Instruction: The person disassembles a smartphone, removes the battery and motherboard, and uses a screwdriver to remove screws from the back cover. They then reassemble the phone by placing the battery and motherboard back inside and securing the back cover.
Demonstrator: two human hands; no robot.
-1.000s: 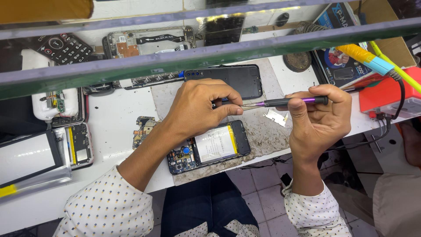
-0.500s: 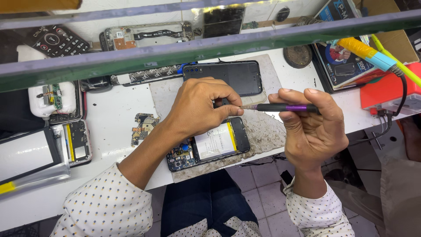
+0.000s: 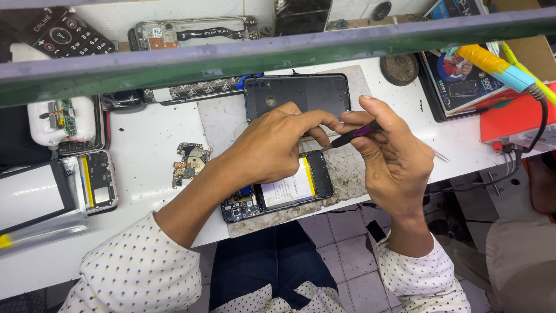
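An opened phone (image 3: 278,194) with its battery and circuit board showing lies on a worn grey mat (image 3: 347,168) at the table's front edge. My left hand (image 3: 269,145) hovers over the phone with fingers pinched near its upper right corner. My right hand (image 3: 394,153) grips a black and purple screwdriver (image 3: 354,135), whose tip points left toward the left fingertips just above the phone. A dark back cover (image 3: 301,95) rests on the mat behind my hands.
A loose circuit board (image 3: 190,162) lies left of the mat. Another opened phone (image 3: 98,181) and a white case (image 3: 61,119) sit at the far left. A soldering iron with yellow and blue handle (image 3: 498,66) and a red box (image 3: 518,119) are on the right. A shelf bar (image 3: 231,58) crosses above.
My right hand has moved left and down with the screwdriver, turning its tip toward the phone and my left fingertips. The left hand has stayed over the phone.
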